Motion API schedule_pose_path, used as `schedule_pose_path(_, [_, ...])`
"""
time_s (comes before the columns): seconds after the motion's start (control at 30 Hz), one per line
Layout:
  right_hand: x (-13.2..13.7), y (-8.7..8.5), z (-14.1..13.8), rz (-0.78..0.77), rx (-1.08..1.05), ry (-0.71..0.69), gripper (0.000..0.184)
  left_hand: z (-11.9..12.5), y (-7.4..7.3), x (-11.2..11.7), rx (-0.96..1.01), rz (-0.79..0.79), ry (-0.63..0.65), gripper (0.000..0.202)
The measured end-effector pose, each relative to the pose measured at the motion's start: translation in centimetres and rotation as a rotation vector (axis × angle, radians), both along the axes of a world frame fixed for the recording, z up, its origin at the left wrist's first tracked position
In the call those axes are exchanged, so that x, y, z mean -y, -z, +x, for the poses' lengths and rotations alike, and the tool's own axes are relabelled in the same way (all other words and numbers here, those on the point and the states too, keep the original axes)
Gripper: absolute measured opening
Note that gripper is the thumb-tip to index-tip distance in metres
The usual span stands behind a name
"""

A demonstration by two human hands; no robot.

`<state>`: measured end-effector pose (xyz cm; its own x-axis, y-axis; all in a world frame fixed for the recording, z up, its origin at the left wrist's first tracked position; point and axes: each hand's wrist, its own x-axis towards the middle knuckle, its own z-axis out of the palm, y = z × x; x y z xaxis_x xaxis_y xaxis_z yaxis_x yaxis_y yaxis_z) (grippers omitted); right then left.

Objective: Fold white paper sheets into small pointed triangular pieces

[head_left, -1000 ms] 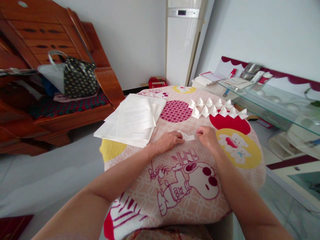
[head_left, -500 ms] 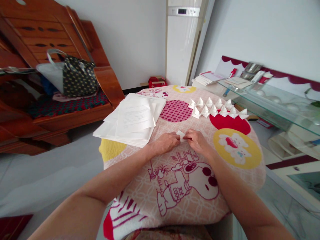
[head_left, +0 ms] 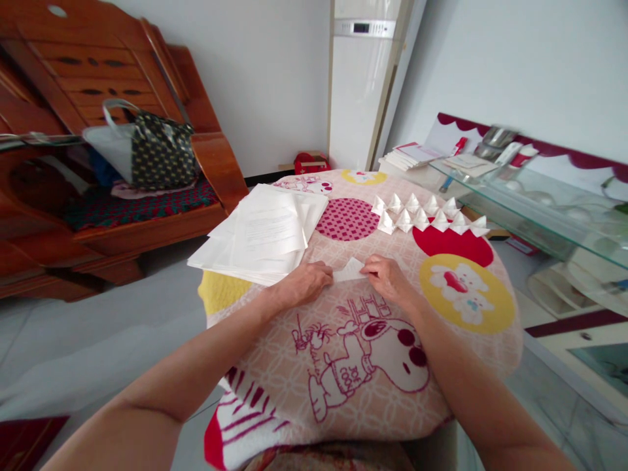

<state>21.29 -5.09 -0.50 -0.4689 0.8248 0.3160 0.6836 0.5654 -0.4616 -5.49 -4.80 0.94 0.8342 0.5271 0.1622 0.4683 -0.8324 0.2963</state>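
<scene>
A small folded white paper piece (head_left: 350, 269) lies on the cartoon-printed cloth (head_left: 363, 366) covering the table. My left hand (head_left: 307, 282) pinches its left end with curled fingers. Its right end is pressed down by my right hand (head_left: 387, 277), whose fingers are also closed on it. A thick stack of white paper sheets (head_left: 265, 232) lies just left of my hands. Beyond them, several small folded white paper triangles (head_left: 426, 212) stand in two rows.
A wooden bench (head_left: 98, 163) with a patterned bag (head_left: 152, 150) stands to the left. A glass shelf unit (head_left: 534, 196) holding books and containers runs along the right. A tall white air conditioner (head_left: 360, 78) stands against the far wall.
My right hand slid left toward my left hand, folding the paper strip shorter. My left hand then shifted slightly left, and a folded triangular point now shows between the hands.
</scene>
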Motion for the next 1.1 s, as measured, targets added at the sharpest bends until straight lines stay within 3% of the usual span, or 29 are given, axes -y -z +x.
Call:
schedule_pose_path(0.13, [0.2, -0.1, -0.3, 0.003, 0.039, 0.025, 0.025, -0.4, -0.8, -0.5, -0.031, -0.042, -0.047, 0.031])
schedule_pose_path(0.23, [0.5, -0.2, -0.7, 0.043, 0.130, 0.044, 0.015, -0.2, -1.3, -1.7, 0.010, -0.044, -0.229, 0.031])
schedule_pose_path(0.3, [0.7, -0.2, -1.1, 0.085, 0.210, 0.038, 0.010, 0.3, -1.6, -2.6, 0.115, -0.054, -0.346, 0.031])
schedule_pose_path(0.47, [1.0, -0.3, -1.8, 0.158, 0.302, -0.010, 0.020, 2.5, -2.2, -4.7, 0.365, -0.218, -0.439, 0.029])
schedule_pose_path(0.53, [1.0, -0.4, -1.9, 0.199, 0.218, 0.029, 0.025, 3.4, -2.3, -5.2, 0.463, -0.310, -0.447, 0.030])
schedule_pose_path(0.63, [1.3, -1.0, -1.9, 0.238, -0.086, 0.161, 0.024, 4.2, -2.6, -5.5, 0.674, -0.422, -0.454, 0.023])
schedule_pose_path(0.7, [1.6, -1.6, -2.0, 0.177, -0.309, 0.210, 0.020, 4.5, -2.7, -5.1, 0.838, -0.510, -0.443, 0.024])
schedule_pose_path(0.8, [2.0, -2.5, -2.1, -0.016, -0.510, 0.236, 0.019, 4.7, -2.6, -4.0, 0.957, -0.736, -0.375, 0.043])
schedule_pose_path(0.93, [2.1, -3.0, -2.5, -0.149, -0.596, 0.240, 0.019, 5.0, -1.9, -2.8, 0.917, -0.907, -0.297, 0.043])
schedule_pose_path(1.1, [2.1, -2.9, -2.6, -0.246, -0.631, 0.222, 0.021, 5.5, -1.2, -2.5, 0.966, -0.855, -0.324, 0.036])
